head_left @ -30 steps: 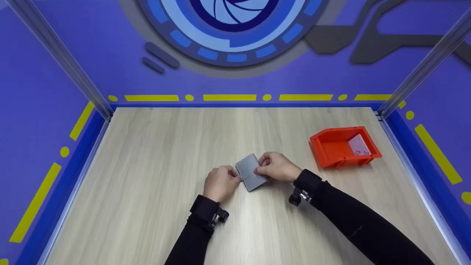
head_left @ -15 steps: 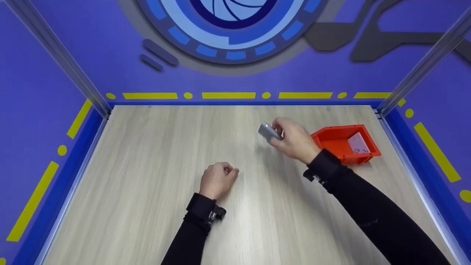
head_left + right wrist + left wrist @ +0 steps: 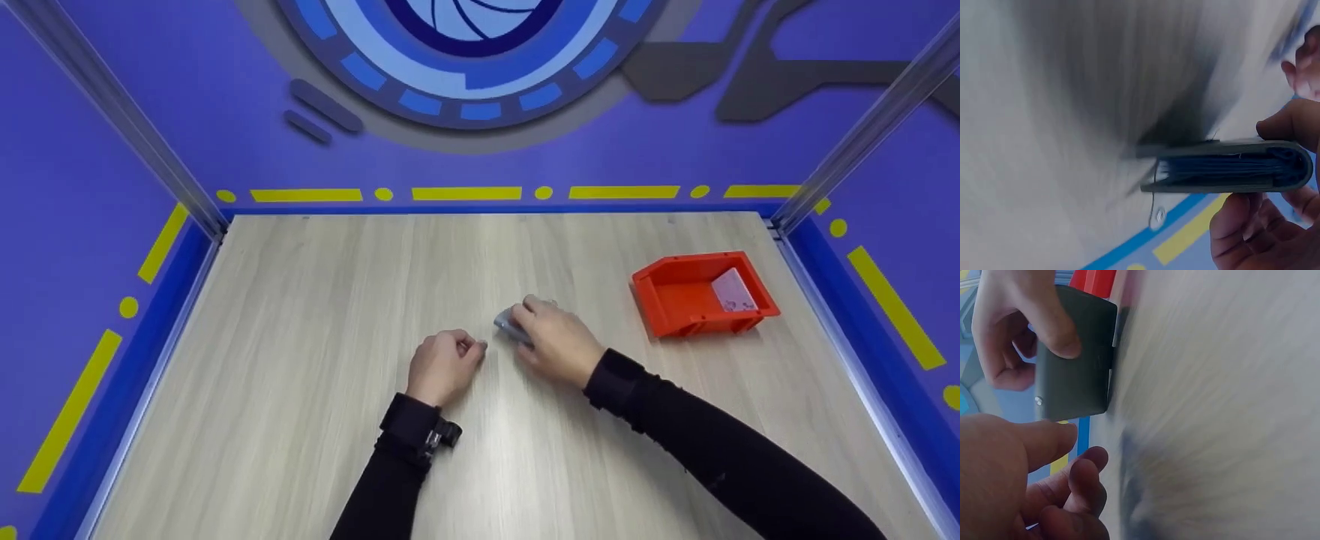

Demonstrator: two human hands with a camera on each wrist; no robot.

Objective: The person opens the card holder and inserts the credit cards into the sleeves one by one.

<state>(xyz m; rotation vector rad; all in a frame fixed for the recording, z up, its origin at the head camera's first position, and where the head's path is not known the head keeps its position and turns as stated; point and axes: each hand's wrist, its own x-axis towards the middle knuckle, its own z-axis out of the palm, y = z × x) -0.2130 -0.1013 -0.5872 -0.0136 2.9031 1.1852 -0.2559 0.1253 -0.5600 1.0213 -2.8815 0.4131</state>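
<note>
A small grey wallet [image 3: 505,324] is in my right hand [image 3: 559,337], near the middle of the table in the head view. My right thumb and fingers pinch it on its two covers. It stands on edge, folded, as the right wrist view shows, with dark bluish leaves [image 3: 1213,167] between the covers. A round metal snap [image 3: 1157,218] hangs by a thin cord at its free edge. My left hand [image 3: 445,367] rests just left of the wallet, fingers loosely curled and holding nothing. A small gap separates them in the head view.
An orange-red open-front bin [image 3: 701,325] stands to the right on the wooden table [image 3: 315,315]. A pale pink patterned piece [image 3: 733,291] is inside it. Blue-purple walls [image 3: 480,169] close off the back and both sides.
The wallet first lay flat between both hands. My right hand lifted it up and away, then brought it back down toward the left hand, on edge. My left hand let go and stayed nearly still.
</note>
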